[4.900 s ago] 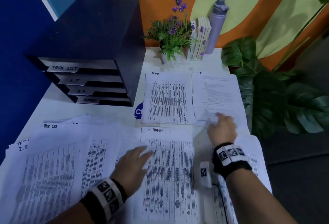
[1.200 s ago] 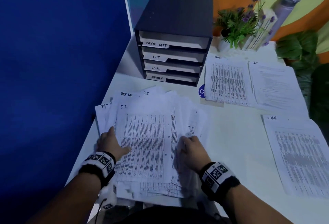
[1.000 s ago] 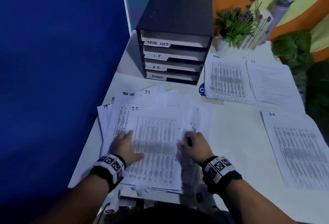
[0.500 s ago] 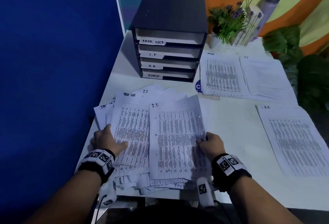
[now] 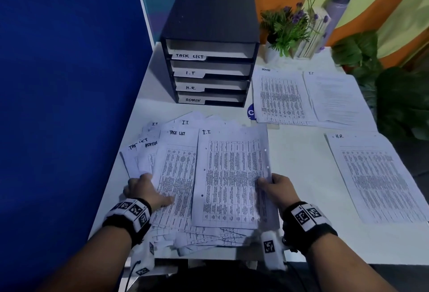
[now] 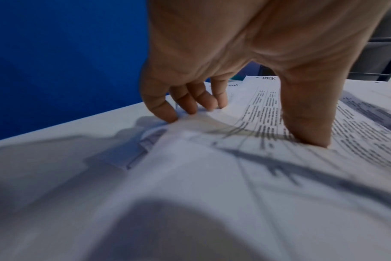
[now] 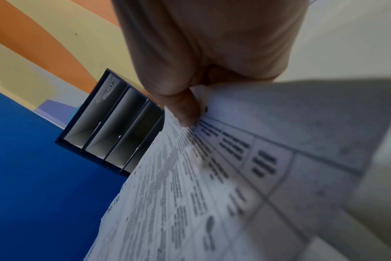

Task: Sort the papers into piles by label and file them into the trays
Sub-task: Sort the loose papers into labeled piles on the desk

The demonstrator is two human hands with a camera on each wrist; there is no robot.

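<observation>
I.T. sheet (image 5: 232,182): top of the loose heap at the near-left of the white surface (image 5: 294,159), its right edge lifted off the papers below.
Right grip (image 5: 279,189): closed on the sheet's right edge, thumb (image 7: 181,106) on the printed face, the other fingers hidden beneath (the paper runs leftward from the hand toward the trays).
Left grip (image 5: 145,190): fingers straight, pressing flat on the unsorted heap (image 5: 171,175); fingertips (image 6: 167,113) at its left edge, thumb (image 6: 308,120) on a printed page.
Unsorted heap: fanned sheets marked TASK LIST, ADMIN and I.T., just left of and under the held sheet.
Sorted piles: ADMIN pile (image 5: 282,96) and I.T. pile (image 5: 336,96) side by side at the far right, beside the tray unit; H.R. pile (image 5: 376,175) nearer, well right of the right grip.
Tray unit (image 5: 211,43): black, four slots labelled TASK LIST, I.T., H.R., ADMIN from top down.
Behind: potted plant (image 5: 287,29), bottle (image 5: 336,11).
</observation>
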